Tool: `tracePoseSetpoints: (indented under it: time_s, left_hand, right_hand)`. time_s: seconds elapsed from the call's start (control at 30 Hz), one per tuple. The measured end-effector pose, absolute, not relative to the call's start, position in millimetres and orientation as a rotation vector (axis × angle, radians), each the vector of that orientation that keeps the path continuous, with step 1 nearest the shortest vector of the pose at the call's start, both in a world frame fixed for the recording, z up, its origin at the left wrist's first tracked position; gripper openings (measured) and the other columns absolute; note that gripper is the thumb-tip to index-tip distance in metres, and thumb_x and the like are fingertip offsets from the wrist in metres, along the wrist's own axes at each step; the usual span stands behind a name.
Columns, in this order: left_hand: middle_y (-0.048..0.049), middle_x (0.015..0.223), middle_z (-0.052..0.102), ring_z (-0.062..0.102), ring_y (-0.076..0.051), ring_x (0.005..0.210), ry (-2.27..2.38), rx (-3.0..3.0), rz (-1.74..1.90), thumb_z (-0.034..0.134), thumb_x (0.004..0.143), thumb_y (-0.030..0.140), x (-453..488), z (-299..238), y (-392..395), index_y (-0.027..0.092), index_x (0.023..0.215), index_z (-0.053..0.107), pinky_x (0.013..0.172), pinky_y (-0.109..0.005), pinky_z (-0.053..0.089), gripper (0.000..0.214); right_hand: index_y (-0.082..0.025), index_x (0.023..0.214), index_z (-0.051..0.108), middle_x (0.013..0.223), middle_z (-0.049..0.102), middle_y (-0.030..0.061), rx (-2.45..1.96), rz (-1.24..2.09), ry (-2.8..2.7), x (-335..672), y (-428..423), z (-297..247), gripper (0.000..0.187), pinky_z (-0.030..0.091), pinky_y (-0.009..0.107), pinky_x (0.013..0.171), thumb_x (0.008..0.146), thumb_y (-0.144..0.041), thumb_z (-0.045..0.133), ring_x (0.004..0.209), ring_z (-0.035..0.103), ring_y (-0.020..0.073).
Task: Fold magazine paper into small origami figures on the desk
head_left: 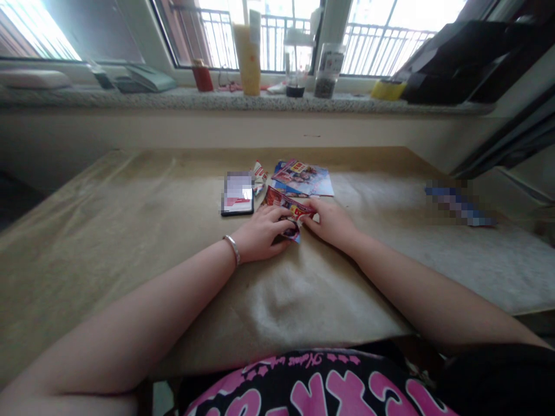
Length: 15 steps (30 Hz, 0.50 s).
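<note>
Far left of the items on the worktop (143,219): a dark-edged phone (238,202), screen lit pale, upper part pixelated. Just below and right of it, my left hand (265,233), silver bracelet (232,249) at the wrist. Fingers bent, laid over the printed paper; whether they grip or only press, I cannot tell. Beyond the knuckles, a crumpled white-and-red scrap (259,176) beside the phone.

Centre: the printed paper (284,200), on the worktop between my hands. Glossy-looking, angular outline, pointed upper left and at the bottom. Mostly red, with a yellow-and-white patch near the right end; dark print and a bluish purple tip below. Middle partly hidden by my fingers.

Behind it, overlapping printed sheets (306,179), pink, blue and pale. Right hand (332,222): thumb and fingers pinch the paper's right end. Far right, well apart: a long blue item (459,207), pixelated.
</note>
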<state>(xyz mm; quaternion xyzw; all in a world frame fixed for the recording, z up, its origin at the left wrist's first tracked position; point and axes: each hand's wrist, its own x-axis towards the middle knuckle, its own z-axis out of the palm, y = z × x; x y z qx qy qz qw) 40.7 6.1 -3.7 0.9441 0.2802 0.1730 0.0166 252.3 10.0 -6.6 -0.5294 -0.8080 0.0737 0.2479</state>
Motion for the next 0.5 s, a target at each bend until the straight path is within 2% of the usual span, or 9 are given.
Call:
tracePoseSetpoints:
  time_s: [0.13, 0.23, 0.37, 0.5]
  left_hand:
    - [-0.0175, 0.137, 0.036, 0.034, -0.03, 0.13, 0.905, 2.866, 0.755, 0.06, 0.074, 0.025, 40.2, -7.4, 7.0, 0.014, 0.122, 0.047, 0.109, -0.045, 0.032, 0.051]
    - [-0.0185, 0.141, 0.029, 0.026, -0.031, 0.135, 0.91, 2.853, 0.944, 0.062, 0.07, 0.021, 39.7, -9.9, 8.9, 0.014, 0.131, 0.035, 0.111, -0.047, 0.029, 0.068]
    - [-0.016, 0.139, 0.035, 0.024, -0.031, 0.136, 0.896, 2.89, 1.059, 0.063, 0.07, 0.024, 39.0, -11.7, 11.3, 0.017, 0.138, 0.023, 0.113, -0.05, 0.024, 0.079]
    - [-0.0158, 0.138, 0.038, 0.029, -0.031, 0.134, 0.973, 2.911, 1.002, 0.063, 0.071, 0.032, 38.9, -9.6, 9.9, 0.017, 0.14, 0.02, 0.114, -0.051, 0.018, 0.083]
  right_hand:
    - [-0.023, 0.099, 0.06, 0.087, 0.068, 0.0013, -1.341, 0.117, -2.208, 251.4, 6.4, -4.7, 0.019, 0.041, 0.025, 0.063, 0.082, -0.028, 0.055, 0.075, 0.061, 0.0162]
    - [-0.022, 0.096, 0.062, 0.085, 0.067, 0.0016, -1.253, 0.072, -2.202, 251.6, 6.0, -4.8, 0.016, 0.042, 0.025, 0.064, 0.082, -0.027, 0.056, 0.073, 0.06, 0.015]
    - [-0.021, 0.093, 0.064, 0.086, 0.068, 0.002, -1.136, 0.084, -2.211, 252.2, 5.5, -4.3, 0.014, 0.045, 0.025, 0.066, 0.083, -0.025, 0.055, 0.074, 0.059, 0.0145]
    - [-0.022, 0.093, 0.065, 0.086, 0.068, 0.003, -1.156, 0.116, -2.2, 251.9, 3.8, -2.7, 0.015, 0.046, 0.026, 0.068, 0.085, -0.027, 0.054, 0.076, 0.059, 0.0155]
